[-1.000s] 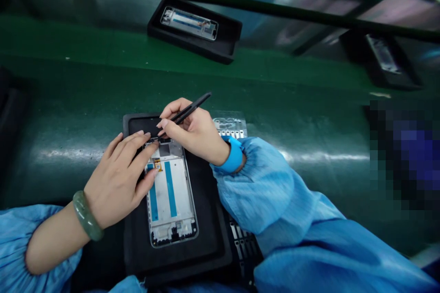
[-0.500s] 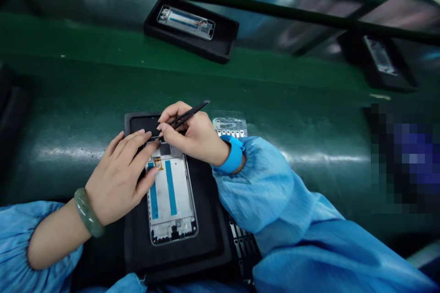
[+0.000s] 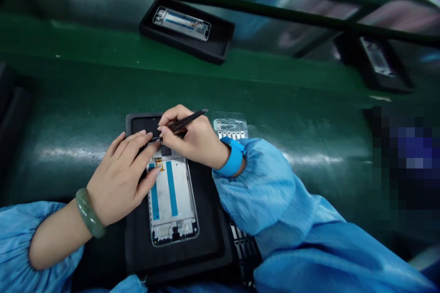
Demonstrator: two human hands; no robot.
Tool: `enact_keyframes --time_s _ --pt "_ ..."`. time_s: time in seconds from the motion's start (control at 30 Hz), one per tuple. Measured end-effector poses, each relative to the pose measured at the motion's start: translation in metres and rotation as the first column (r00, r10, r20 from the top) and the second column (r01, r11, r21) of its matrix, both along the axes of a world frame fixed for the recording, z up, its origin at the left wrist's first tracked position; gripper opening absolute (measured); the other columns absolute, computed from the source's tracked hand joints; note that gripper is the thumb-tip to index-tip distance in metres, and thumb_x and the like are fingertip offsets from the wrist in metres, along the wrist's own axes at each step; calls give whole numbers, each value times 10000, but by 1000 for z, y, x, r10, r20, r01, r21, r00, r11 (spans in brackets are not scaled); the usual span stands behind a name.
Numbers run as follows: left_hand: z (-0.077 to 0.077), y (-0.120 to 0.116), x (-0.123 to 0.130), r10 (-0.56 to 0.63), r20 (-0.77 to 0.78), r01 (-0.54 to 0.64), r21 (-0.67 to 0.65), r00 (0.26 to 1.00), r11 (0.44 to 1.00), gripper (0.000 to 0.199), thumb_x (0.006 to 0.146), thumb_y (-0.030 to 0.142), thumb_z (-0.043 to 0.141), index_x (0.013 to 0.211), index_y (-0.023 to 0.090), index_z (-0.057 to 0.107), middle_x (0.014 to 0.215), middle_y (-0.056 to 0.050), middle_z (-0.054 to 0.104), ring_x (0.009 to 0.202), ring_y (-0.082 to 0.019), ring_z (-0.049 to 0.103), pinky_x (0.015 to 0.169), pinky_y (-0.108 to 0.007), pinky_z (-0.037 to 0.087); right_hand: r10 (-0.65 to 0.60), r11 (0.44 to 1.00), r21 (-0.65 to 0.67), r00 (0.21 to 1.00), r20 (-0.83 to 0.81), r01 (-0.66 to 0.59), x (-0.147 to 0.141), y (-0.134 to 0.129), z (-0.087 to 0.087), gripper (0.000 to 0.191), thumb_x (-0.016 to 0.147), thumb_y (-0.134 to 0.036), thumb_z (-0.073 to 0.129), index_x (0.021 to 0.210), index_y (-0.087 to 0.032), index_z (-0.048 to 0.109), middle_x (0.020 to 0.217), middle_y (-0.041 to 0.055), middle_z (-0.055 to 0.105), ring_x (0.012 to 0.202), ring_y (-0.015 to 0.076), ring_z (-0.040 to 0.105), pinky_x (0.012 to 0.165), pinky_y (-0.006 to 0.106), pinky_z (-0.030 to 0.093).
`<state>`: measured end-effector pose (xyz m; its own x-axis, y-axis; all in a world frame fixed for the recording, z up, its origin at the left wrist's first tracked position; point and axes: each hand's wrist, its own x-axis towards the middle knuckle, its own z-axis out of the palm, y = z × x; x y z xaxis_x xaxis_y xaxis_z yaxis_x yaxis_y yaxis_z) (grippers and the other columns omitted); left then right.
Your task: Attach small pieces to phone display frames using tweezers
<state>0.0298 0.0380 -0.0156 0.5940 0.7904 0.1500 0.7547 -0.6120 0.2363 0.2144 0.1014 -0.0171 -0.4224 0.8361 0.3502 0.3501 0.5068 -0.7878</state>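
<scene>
A silver phone frame (image 3: pixel 182 192) with two blue strips lies in a black foam tray (image 3: pixel 211 247). My left hand (image 3: pixel 120 174) rests over the frame's upper left part, fingers stretched out and the index fingertip at its top end. Black tweezers (image 3: pixel 187 120) are held in my right hand (image 3: pixel 197 142), their rear end pointing up to the right. Their tips are down at the frame's top edge, largely hidden by my fingers. A small orange flex cable (image 3: pixel 160 165) shows near my left thumb. I cannot tell whether the tweezers grip anything.
Behind my right wrist lies a clear sheet with small white-and-black pieces (image 3: pixel 231 128). More strips of small parts (image 3: pixel 242 242) lie right of the tray. Farther back, a second foam tray (image 3: pixel 220 50) holds another phone frame (image 3: pixel 182 24); a third tray (image 3: pixel 388 78) stands at right.
The tweezers' rear end has dipped a little, with my right hand shifting slightly. My left hand stays on the frame. The whole view has moved slightly.
</scene>
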Motion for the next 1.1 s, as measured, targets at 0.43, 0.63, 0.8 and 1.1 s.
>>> enact_keyframes --time_s 0.43,0.63,0.8,1.1 --pt "0 0 1 6 1 -6 -4 1000 1000 411 881 315 452 1258 150 459 1307 -145 487 1257 -280 415 1047 -508 342 23 993 118 997 70 -31 -1 -2 0 58 803 -144 494 837 -181 524 808 9 598 688 101 559 640 227 447" --pt "-1 1 1 7 0 -7 1 1000 1000 417 884 314 451 1265 146 454 1315 -145 482 1259 -280 412 1048 -509 337 15 994 113 1000 3 -15 1 -3 1 38 811 -147 514 835 -174 527 800 5 597 679 91 558 624 216 451" --pt "-1 1 1 13 12 -13 -7 1000 1000 414 886 315 446 1262 144 460 1317 -141 486 1261 -277 411 1050 -505 336 16 1000 24 999 -29 -15 3 -1 0 18 822 -180 543 839 -175 539 790 -3 596 660 83 562 601 205 459" --pt "-2 1 1 13 11 -13 -4 1000 1000 411 887 307 444 1261 136 466 1310 -145 485 1257 -278 409 1050 -512 330 17 1000 -19 1000 -7 -18 1 1 -1 42 826 -215 557 833 -175 548 823 8 613 697 96 577 629 218 475"
